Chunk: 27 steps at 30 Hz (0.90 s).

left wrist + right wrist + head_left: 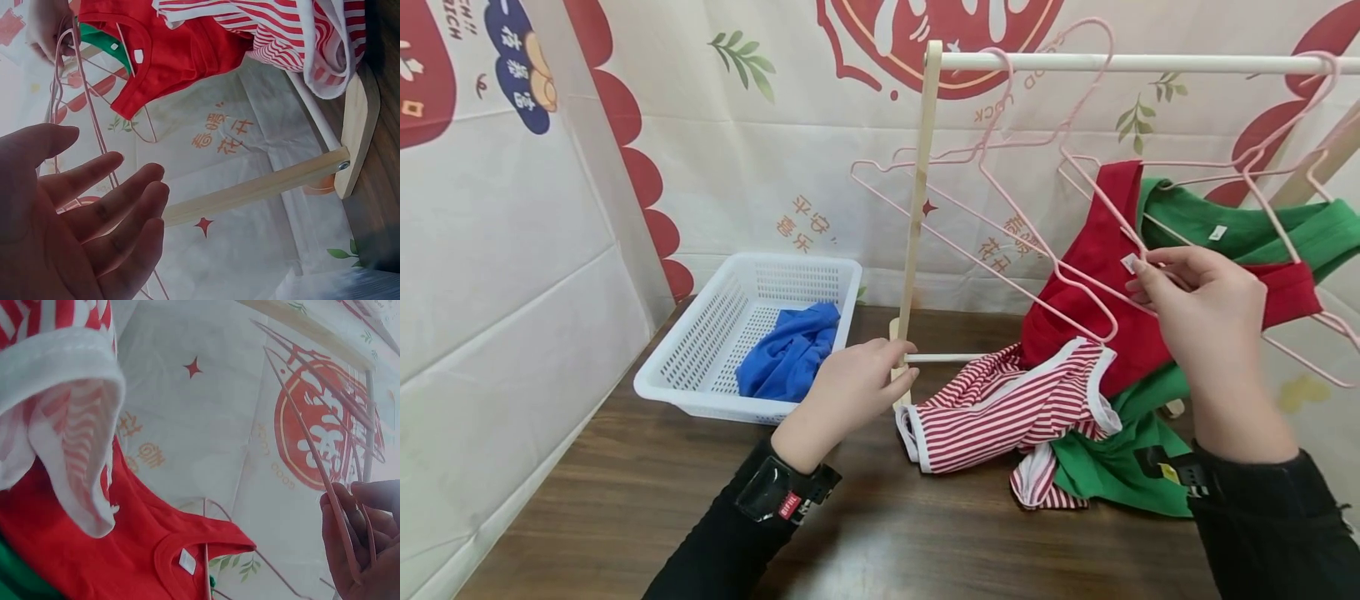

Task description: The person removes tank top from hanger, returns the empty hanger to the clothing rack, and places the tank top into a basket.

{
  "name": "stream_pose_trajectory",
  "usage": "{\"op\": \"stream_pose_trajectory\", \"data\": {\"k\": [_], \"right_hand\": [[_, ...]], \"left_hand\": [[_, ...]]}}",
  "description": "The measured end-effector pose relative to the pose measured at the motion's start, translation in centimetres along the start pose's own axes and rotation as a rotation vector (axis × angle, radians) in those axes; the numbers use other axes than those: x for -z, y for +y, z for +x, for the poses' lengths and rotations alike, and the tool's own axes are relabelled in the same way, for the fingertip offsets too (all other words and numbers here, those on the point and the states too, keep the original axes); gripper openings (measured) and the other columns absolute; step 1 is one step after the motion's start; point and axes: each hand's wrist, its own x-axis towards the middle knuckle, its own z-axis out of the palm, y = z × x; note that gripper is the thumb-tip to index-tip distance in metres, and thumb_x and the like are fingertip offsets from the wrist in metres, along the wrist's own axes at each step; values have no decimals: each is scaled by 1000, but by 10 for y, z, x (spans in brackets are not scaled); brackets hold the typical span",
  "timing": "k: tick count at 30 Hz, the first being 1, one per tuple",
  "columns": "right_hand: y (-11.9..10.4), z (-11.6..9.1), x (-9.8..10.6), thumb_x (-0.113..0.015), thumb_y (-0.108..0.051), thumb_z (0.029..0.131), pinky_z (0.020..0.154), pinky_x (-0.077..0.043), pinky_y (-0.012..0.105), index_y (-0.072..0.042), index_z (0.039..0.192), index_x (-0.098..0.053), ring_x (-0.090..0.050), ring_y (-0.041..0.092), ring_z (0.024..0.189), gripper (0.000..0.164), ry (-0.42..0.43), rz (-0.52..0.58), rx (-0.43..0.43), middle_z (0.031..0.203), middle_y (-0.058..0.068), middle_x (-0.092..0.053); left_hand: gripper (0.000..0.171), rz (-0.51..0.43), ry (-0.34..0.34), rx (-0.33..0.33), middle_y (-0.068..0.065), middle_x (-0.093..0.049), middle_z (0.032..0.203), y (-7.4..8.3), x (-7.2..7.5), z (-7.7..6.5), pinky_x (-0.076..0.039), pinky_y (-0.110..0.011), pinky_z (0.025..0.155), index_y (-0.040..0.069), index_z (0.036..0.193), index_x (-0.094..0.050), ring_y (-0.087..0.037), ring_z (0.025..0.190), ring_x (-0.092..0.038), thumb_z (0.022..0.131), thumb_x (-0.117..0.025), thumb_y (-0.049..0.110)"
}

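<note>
My right hand (1210,300) pinches the thin pink wire of a bare hanger (992,204) beside the rack's top rail; in the right wrist view wire strands (331,497) run between thumb and fingers. Close behind are a red sleeveless top (1075,275) and a green top (1240,218), both on pink hangers. My left hand (868,379) is by the foot of the wooden rack post (919,200); its fingers (125,203) are loosely bent with nothing in them. Right of it, a red-and-white striped garment (1007,408) lies bunched in front of the hanging tops.
A white plastic basket (692,367) holding a crumpled blue cloth (793,350) stands left of the rack on the brown wooden table (880,525). The white top rail (1150,63) and a lower bar (943,358) span the rack. A printed cloth backdrop (760,142) hangs behind.
</note>
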Motion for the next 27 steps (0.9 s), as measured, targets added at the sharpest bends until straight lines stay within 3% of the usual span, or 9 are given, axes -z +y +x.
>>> {"op": "stream_pose_trajectory", "data": {"k": [9, 18, 27], "right_hand": [[-3, -1, -9, -61, -36, 82, 63, -42, 7, -12, 111, -64, -59, -2, 70, 37, -6, -76, 36, 84, -10, -61], [-4, -4, -15, -58, -41, 83, 64, -42, 8, -13, 110, -64, -56, -7, 70, 40, 9, -213, 95, 95, 9, -65], [-5, -9, -21, -57, -41, 84, 63, -41, 7, -12, 110, -64, -56, -7, 68, 39, 27, -234, 120, 97, 10, -65]], "left_hand": [[36, 26, 7, -4, 2, -62, 97, 3, -4, -3, -45, -24, 57, 19, 116, -57, -9, 77, -58, 89, -49, 42], [36, 36, -24, -46, 3, -62, 102, 7, -8, -3, -48, -27, 64, 20, 115, -57, -10, 84, -60, 89, -47, 43], [37, 58, -39, -54, 2, -61, 104, 9, -11, -5, -48, -29, 66, 21, 116, -56, -12, 85, -60, 90, -45, 45]]}}
